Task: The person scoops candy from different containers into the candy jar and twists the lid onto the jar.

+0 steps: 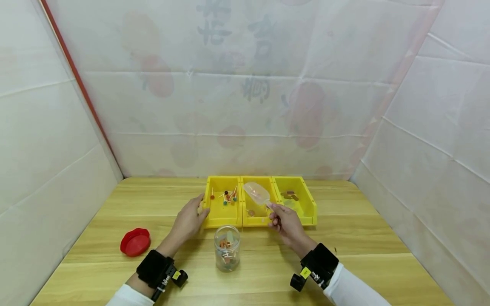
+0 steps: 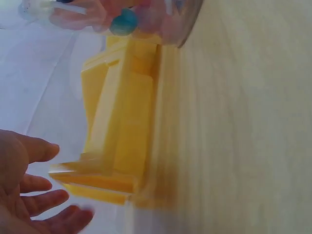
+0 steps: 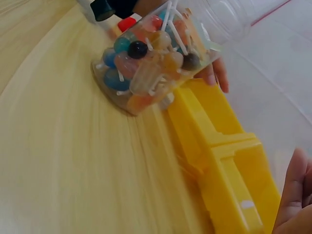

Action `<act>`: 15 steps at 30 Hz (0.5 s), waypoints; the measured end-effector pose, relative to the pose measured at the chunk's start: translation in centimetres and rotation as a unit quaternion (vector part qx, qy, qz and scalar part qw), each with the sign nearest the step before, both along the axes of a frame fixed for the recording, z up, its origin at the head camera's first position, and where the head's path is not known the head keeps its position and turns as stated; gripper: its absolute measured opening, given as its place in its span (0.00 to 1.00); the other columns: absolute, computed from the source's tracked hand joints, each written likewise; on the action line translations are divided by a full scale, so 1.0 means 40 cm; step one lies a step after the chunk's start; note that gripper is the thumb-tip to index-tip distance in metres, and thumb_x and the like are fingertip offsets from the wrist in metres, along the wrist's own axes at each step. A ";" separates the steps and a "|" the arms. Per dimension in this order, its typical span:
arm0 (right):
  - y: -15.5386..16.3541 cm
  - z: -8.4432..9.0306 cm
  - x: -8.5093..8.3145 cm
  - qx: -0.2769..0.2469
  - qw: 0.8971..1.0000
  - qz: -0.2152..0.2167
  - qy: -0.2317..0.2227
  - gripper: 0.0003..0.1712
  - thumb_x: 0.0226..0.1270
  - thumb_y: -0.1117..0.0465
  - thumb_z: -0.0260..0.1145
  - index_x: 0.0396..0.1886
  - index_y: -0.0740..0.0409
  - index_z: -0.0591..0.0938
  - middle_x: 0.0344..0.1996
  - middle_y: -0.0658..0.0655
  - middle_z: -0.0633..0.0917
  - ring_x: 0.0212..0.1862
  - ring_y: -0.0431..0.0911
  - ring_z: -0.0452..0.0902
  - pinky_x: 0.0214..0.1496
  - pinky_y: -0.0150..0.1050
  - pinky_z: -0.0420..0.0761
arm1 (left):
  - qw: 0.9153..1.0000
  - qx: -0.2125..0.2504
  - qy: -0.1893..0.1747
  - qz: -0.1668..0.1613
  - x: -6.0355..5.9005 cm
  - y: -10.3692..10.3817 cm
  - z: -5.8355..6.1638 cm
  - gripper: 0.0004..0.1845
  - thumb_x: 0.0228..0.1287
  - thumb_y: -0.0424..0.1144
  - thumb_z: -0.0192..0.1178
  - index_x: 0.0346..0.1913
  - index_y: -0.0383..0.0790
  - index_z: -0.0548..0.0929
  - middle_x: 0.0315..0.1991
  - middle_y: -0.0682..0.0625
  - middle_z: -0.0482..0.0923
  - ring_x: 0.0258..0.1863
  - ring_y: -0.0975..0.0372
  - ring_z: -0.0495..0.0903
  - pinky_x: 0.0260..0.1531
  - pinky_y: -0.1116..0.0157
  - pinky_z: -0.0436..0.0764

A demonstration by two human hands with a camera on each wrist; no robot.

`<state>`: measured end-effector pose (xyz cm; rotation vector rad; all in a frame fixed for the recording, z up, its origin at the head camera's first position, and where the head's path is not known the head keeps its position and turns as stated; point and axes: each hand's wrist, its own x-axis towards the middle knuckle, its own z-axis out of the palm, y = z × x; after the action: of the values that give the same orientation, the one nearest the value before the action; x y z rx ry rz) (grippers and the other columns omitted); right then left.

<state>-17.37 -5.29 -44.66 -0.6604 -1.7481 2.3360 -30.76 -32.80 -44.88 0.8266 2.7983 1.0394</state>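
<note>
A clear plastic scoop [image 1: 255,192] tilts over the middle yellow bin [image 1: 254,222]; my right hand [image 1: 288,224] pinches its handle. At the outer side of the left yellow bin [image 1: 222,216] is my left hand [image 1: 187,219], its fingers loosely spread and holding nothing; whether they touch the bin I cannot tell. Several lollipops [image 1: 228,196] lie in that bin. The middle bin has a few pieces, partly hidden by the scoop. Brown pieces [image 1: 290,195] lie in the right yellow bin [image 1: 306,199]. In front of the bins, a clear jar [image 3: 146,63] stands uncapped with several lollipops inside.
A red scalloped lid [image 1: 135,242] lies on the wooden table [image 1: 183,280], left of my left forearm. White sheeting [image 1: 229,106] closes off the back and both sides. The jar stands between my two forearms.
</note>
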 end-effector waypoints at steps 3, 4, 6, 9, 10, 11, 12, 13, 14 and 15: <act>0.013 0.012 0.006 0.008 1.000 0.016 0.000 0.24 0.79 0.55 0.52 0.61 0.71 0.73 0.22 0.50 0.77 0.20 0.39 0.73 0.25 0.29 0.75 | 1.000 0.014 0.017 -0.001 0.002 -0.008 0.013 0.32 0.71 0.42 0.59 0.72 0.32 0.64 0.65 0.32 0.68 0.63 0.39 0.67 0.61 0.43 0.67; 0.017 0.017 0.007 0.012 1.000 0.022 0.000 0.24 0.79 0.55 0.52 0.60 0.71 0.74 0.22 0.50 0.77 0.20 0.39 0.73 0.25 0.29 0.75 | 1.000 0.018 0.022 -0.004 0.003 -0.010 0.017 0.31 0.71 0.42 0.59 0.71 0.32 0.65 0.65 0.32 0.68 0.64 0.39 0.66 0.62 0.42 0.66; 0.026 0.028 0.011 0.018 0.999 0.033 0.001 0.22 0.78 0.53 0.53 0.55 0.69 0.76 0.22 0.50 0.77 0.19 0.39 0.74 0.25 0.29 0.75 | 0.999 0.025 0.024 -0.012 0.005 -0.014 0.025 0.31 0.71 0.43 0.59 0.71 0.32 0.66 0.65 0.32 0.68 0.64 0.39 0.65 0.62 0.42 0.65; 0.040 0.047 0.017 0.026 0.998 0.055 0.003 0.19 0.78 0.52 0.54 0.45 0.65 0.78 0.21 0.50 0.76 0.20 0.39 0.73 0.24 0.29 0.75 | 0.998 0.044 0.020 -0.035 0.011 -0.018 0.033 0.30 0.72 0.46 0.58 0.70 0.33 0.67 0.65 0.34 0.69 0.64 0.40 0.66 0.61 0.42 0.67; 0.044 0.054 0.019 0.029 0.998 0.063 0.004 0.19 0.78 0.51 0.54 0.43 0.65 0.78 0.21 0.50 0.76 0.20 0.39 0.73 0.24 0.29 0.75 | 0.997 0.054 0.016 -0.045 0.014 -0.020 0.036 0.30 0.72 0.47 0.57 0.70 0.34 0.68 0.65 0.34 0.69 0.64 0.41 0.67 0.60 0.43 0.68; 0.049 0.062 0.022 0.029 0.997 0.070 0.006 0.18 0.77 0.51 0.55 0.42 0.64 0.79 0.21 0.50 0.76 0.20 0.39 0.73 0.24 0.29 0.75 | 0.996 0.065 0.009 -0.056 0.017 -0.021 0.038 0.30 0.73 0.48 0.56 0.70 0.35 0.68 0.66 0.35 0.69 0.63 0.42 0.68 0.60 0.44 0.69; 0.053 0.068 0.024 0.031 0.996 0.080 0.009 0.18 0.77 0.51 0.55 0.43 0.63 0.79 0.21 0.50 0.76 0.20 0.39 0.73 0.24 0.28 0.75 | 0.995 0.078 0.000 -0.069 0.019 -0.022 0.039 0.29 0.73 0.49 0.56 0.70 0.35 0.69 0.66 0.36 0.69 0.62 0.43 0.70 0.59 0.45 0.71; 0.057 0.075 0.026 0.034 0.995 0.090 0.012 0.18 0.77 0.51 0.55 0.44 0.63 0.79 0.21 0.50 0.76 0.20 0.38 0.72 0.24 0.28 0.75 | 0.993 0.088 -0.007 -0.083 0.023 -0.024 0.041 0.29 0.73 0.50 0.55 0.70 0.36 0.69 0.65 0.37 0.70 0.61 0.45 0.71 0.58 0.46 0.73; 0.061 0.083 0.029 0.037 0.994 0.101 0.014 0.19 0.77 0.50 0.55 0.45 0.64 0.78 0.21 0.50 0.76 0.20 0.38 0.72 0.24 0.28 0.75 | 0.990 0.098 -0.016 -0.096 0.027 -0.026 0.042 0.30 0.74 0.51 0.54 0.70 0.37 0.69 0.65 0.39 0.71 0.61 0.46 0.72 0.57 0.47 0.74; 0.065 0.089 0.031 0.042 0.993 0.111 0.015 0.20 0.77 0.50 0.55 0.47 0.65 0.79 0.20 0.49 0.76 0.20 0.38 0.72 0.25 0.28 0.75 | 0.988 0.106 -0.026 -0.112 0.031 -0.028 0.042 0.30 0.74 0.52 0.53 0.71 0.38 0.68 0.64 0.40 0.71 0.60 0.48 0.73 0.56 0.49 0.75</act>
<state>-16.12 -2.69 -41.08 -0.4349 -1.9853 2.3788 -29.52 -33.90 -43.19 1.0894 2.5088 1.3115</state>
